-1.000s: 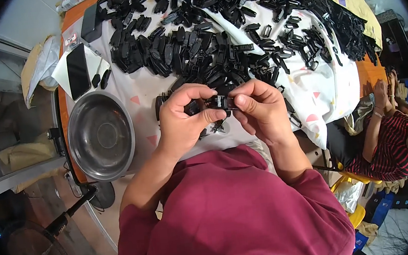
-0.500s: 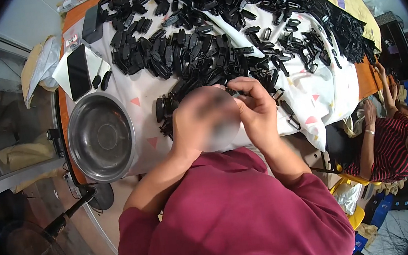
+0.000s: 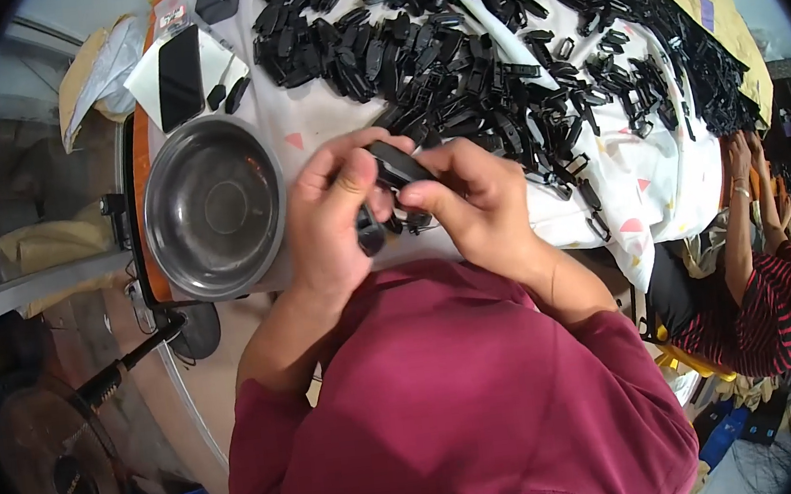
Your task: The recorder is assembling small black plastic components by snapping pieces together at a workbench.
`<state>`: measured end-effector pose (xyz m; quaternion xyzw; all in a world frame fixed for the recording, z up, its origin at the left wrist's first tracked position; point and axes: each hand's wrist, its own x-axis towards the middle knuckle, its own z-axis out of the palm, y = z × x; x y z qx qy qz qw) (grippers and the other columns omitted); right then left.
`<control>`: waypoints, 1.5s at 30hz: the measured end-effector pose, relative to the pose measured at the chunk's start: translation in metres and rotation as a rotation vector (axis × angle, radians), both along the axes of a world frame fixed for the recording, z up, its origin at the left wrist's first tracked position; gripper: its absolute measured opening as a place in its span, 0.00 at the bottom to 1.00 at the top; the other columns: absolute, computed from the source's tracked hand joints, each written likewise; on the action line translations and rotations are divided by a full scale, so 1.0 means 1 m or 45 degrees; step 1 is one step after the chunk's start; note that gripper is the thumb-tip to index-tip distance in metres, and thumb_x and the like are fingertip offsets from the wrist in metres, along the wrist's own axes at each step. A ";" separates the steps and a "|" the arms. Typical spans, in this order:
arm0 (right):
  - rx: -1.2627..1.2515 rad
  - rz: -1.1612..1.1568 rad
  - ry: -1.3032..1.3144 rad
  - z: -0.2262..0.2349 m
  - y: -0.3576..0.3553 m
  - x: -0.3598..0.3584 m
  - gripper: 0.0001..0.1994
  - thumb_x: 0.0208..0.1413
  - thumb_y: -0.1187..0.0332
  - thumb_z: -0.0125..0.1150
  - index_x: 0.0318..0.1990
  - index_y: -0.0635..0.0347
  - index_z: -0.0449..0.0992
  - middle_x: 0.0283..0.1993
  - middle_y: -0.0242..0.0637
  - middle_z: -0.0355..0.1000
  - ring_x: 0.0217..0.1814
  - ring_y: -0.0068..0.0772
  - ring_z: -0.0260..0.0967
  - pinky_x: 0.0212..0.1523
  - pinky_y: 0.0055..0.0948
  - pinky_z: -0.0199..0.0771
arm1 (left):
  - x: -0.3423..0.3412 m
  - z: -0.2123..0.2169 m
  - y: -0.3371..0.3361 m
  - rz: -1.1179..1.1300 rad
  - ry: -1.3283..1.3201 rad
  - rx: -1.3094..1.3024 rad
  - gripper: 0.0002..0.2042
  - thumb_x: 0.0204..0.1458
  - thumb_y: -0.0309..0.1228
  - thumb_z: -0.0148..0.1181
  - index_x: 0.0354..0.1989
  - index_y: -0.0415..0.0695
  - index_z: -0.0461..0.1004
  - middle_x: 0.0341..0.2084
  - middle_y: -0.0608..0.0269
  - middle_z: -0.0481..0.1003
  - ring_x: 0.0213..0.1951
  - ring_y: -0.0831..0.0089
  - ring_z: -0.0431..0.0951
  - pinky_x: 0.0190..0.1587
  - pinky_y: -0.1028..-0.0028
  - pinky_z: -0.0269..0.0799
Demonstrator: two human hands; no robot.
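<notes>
In front of my chest, both hands are raised at the table's near edge. My left hand point(image 3: 327, 220) and my right hand point(image 3: 482, 201) meet on a long, rounded black plastic piece point(image 3: 399, 163), pinched between their fingers and thumbs. A second dark, glossy piece point(image 3: 370, 233) rests against the palm of my left hand, partly covered by the fingers. Beyond my hands lies a big heap of similar black plastic pieces point(image 3: 414, 52), spread over a white patterned cloth point(image 3: 314, 109). Some of these pieces look like narrow open frames.
A wide steel bowl point(image 3: 184, 235) stands at my left. Past it, a black phone point(image 3: 180, 77) lies on white paper beside two small black pieces. A standing fan point(image 3: 72, 474) is at lower left. To the right, a person in a striped shirt point(image 3: 747, 331) reaches to the table.
The view has shifted, so the bowl and heap sit higher and further right. My hands are now angled apart enough to show the black piece, which was blurred before.
</notes>
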<state>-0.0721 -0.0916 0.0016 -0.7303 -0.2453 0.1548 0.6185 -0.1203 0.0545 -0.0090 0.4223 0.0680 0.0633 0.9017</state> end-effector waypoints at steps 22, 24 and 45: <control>-0.424 -0.118 -0.138 -0.049 -0.007 0.027 0.06 0.44 0.77 0.54 0.33 0.65 0.69 0.30 0.39 0.69 0.30 0.35 0.70 0.28 0.27 0.71 | 0.021 -0.034 0.029 0.234 0.094 2.750 0.07 0.36 0.32 0.60 0.24 0.43 0.75 0.29 0.64 0.70 0.36 0.67 0.66 0.39 0.68 0.56; -0.095 -0.165 0.391 -0.049 -0.016 0.029 0.05 0.48 0.80 0.54 0.34 0.65 0.69 0.29 0.34 0.68 0.30 0.24 0.70 0.25 0.19 0.73 | 0.022 -0.037 0.033 0.291 0.085 2.822 0.04 0.37 0.30 0.59 0.20 0.44 0.73 0.26 0.64 0.71 0.34 0.67 0.67 0.39 0.68 0.57; 0.591 -0.291 0.915 -0.032 -0.028 0.018 0.15 0.49 0.80 0.53 0.46 0.69 0.67 0.36 0.41 0.71 0.36 0.31 0.71 0.39 0.27 0.76 | 0.036 -0.015 0.020 0.059 0.399 2.522 0.06 0.42 0.30 0.56 0.26 0.43 0.68 0.24 0.61 0.73 0.31 0.63 0.72 0.35 0.66 0.62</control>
